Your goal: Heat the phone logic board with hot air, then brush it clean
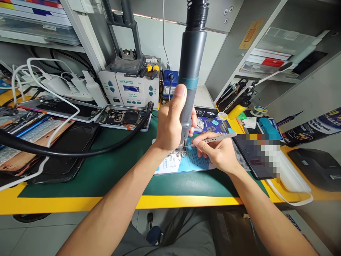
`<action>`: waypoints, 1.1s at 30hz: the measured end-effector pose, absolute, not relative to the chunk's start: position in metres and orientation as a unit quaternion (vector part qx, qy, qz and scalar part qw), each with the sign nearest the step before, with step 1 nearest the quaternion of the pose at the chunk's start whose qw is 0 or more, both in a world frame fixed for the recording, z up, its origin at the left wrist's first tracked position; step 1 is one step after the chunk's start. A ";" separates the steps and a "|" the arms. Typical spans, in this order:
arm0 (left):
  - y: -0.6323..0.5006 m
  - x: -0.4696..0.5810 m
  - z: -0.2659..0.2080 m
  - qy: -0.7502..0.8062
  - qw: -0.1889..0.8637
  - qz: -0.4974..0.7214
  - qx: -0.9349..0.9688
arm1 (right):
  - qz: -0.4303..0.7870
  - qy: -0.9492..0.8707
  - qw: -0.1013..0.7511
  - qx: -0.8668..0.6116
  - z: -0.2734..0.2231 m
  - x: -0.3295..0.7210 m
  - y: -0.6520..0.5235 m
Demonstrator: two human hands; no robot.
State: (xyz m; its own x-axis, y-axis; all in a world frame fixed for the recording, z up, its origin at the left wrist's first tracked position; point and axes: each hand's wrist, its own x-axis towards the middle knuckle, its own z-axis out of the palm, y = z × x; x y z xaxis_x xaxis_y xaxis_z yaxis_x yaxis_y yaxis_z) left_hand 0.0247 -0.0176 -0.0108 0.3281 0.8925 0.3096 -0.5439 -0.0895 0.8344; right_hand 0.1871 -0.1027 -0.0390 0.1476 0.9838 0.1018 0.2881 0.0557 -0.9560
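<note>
My left hand (172,122) is wrapped around the grey handle of a hot air gun (192,57), held upright with its nozzle pointing down. Just below the nozzle lies a small circuit board (179,153), partly covered by the tool and my hand. It rests on a blue and white printed pad (197,160). My right hand (215,149) pinches a pair of metal tweezers (217,138), whose tips reach in beside the nozzle at the board. Whether the tips touch the board I cannot tell.
A hot air station (130,89) stands behind, its black hose (106,153) looping across the green mat (128,181). An opened phone (124,117) and a stack of phone parts (61,149) lie left. At right are a dark phone (253,156) and a spray can (314,124).
</note>
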 end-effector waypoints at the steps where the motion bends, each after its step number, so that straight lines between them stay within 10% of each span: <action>1: -0.017 0.024 -0.011 0.180 0.651 0.552 0.489 | 0.360 -0.544 0.482 -0.585 -0.039 0.187 -0.103; 33: -0.016 0.031 -0.015 0.167 0.635 0.572 0.492 | 0.373 -0.544 0.484 -0.575 -0.040 0.185 -0.103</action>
